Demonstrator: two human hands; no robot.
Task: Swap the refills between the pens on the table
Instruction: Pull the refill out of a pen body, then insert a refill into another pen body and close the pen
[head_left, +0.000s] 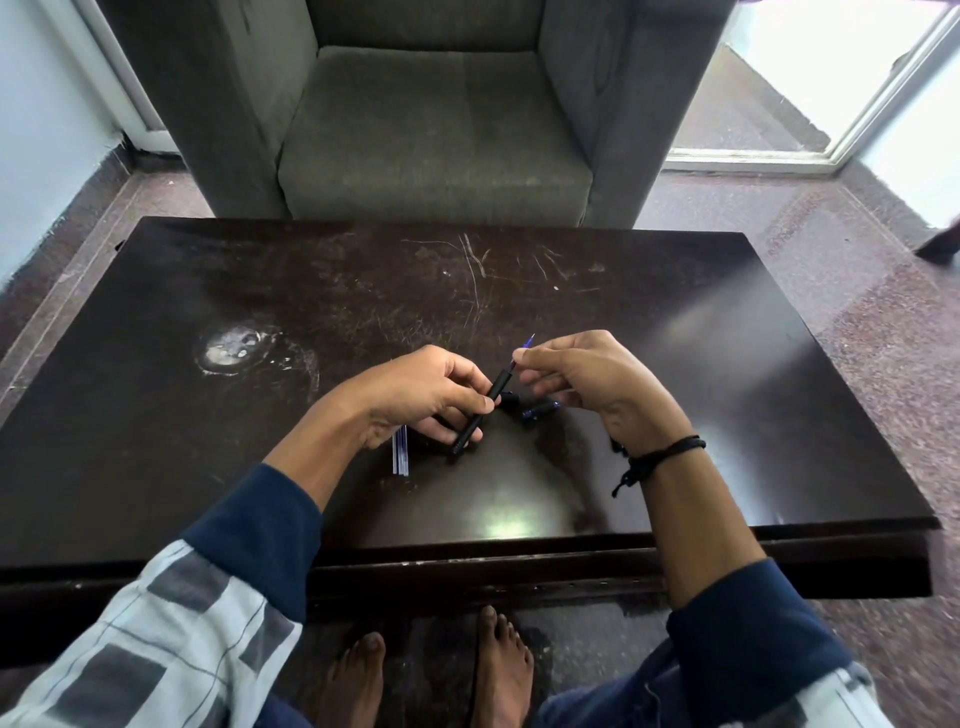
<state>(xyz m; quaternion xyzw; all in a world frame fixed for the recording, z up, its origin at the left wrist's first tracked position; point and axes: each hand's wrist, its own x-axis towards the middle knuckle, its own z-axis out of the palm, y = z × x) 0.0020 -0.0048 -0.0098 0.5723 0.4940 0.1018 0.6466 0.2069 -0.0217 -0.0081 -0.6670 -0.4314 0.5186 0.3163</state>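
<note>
My left hand (415, 395) grips a black pen barrel (480, 410) that slants up and to the right above the dark table (208, 312). A blue refill (527, 343) sticks out of the barrel's upper end, and my right hand (587, 379) pinches it near the tip. Small dark pen parts (537, 410) lie on the table just below my right hand. Beside my left wrist lie a few thin clear-and-blue refills (401, 457), partly hidden by the hand.
A grey armchair (436, 130) stands behind the table's far edge. A whitish stain (231, 348) marks the table at the left. An open doorway (831, 78) is at the upper right. My bare feet (431, 675) are on the floor under the near edge.
</note>
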